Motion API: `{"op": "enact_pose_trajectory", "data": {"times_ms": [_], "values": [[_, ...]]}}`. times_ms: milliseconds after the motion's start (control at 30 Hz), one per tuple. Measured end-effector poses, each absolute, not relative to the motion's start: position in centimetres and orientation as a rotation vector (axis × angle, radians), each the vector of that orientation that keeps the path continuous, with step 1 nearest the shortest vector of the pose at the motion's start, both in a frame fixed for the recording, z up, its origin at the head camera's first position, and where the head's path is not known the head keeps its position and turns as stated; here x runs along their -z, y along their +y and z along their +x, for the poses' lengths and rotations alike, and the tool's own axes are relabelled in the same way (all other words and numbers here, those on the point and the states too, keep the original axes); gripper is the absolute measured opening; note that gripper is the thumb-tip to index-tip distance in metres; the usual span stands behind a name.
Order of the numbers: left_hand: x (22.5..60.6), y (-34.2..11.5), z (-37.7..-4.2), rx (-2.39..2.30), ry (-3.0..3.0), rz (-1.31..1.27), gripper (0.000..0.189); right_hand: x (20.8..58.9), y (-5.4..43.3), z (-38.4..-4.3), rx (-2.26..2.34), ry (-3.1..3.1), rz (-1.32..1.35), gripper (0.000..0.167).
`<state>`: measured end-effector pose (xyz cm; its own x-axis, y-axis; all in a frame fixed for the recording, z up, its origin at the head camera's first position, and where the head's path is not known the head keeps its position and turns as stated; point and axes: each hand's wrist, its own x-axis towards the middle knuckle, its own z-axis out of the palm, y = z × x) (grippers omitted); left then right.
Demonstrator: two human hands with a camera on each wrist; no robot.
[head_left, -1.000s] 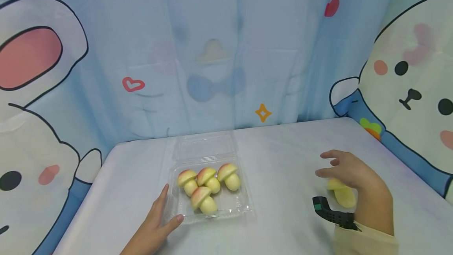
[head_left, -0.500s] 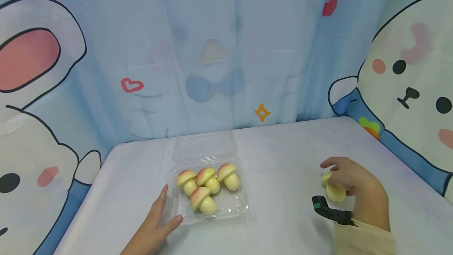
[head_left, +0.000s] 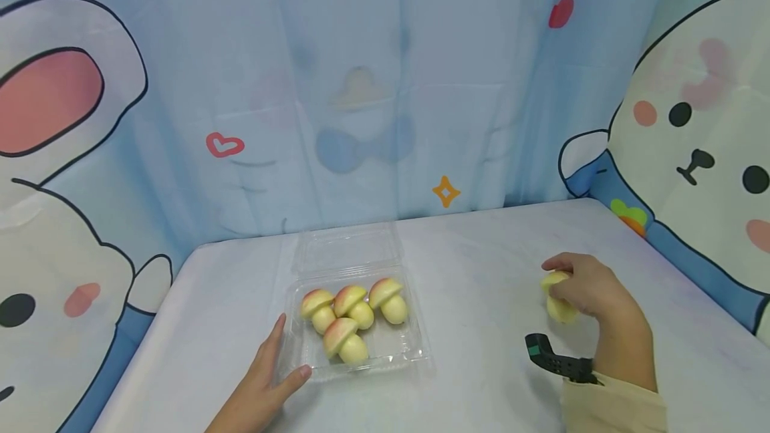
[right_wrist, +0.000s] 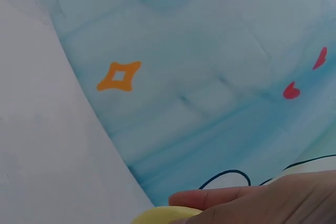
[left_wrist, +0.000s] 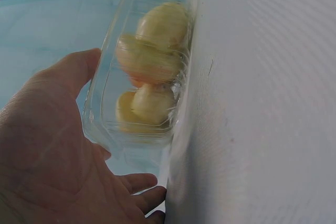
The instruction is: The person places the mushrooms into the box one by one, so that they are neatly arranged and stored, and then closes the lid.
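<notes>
A yellow toy mushroom [head_left: 561,309] is pinched in my right hand [head_left: 595,289], over the right part of the table; the fingers cover part of its cap and stem. Only the yellow edge of that mushroom [right_wrist: 165,214] shows at the bottom of the right wrist view, beside the fingers. My left hand [head_left: 259,376] rests at the left front corner of a clear plastic box [head_left: 394,346], fingers spread along its side. Several toy mushrooms [head_left: 341,337] with reddish caps lie inside the box. In the left wrist view, the left thumb [left_wrist: 86,66] touches the box wall.
The box's hinged clear lid [head_left: 349,246] lies back toward the curtain. A white cloth covers the table [head_left: 475,272]. Behind it hangs a blue curtain [head_left: 463,52] printed with cartoon animals. A black band [head_left: 562,361] is worn on the right wrist.
My right hand has come down on the toy mushroom, closed its fingers on it and shifted it slightly up and left in the head view. The left hand and box have stayed still.
</notes>
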<state>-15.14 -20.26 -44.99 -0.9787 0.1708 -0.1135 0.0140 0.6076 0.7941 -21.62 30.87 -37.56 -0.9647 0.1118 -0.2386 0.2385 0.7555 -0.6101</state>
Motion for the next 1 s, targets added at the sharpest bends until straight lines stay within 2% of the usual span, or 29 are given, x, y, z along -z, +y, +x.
{"op": "enact_pose_trajectory", "data": {"times_ms": [1000], "values": [[45.3,-20.3,-15.2,-1.32,2.682,0.204,0.099,35.1,26.2,-21.5,0.975,2.988,0.087,0.047]]}}
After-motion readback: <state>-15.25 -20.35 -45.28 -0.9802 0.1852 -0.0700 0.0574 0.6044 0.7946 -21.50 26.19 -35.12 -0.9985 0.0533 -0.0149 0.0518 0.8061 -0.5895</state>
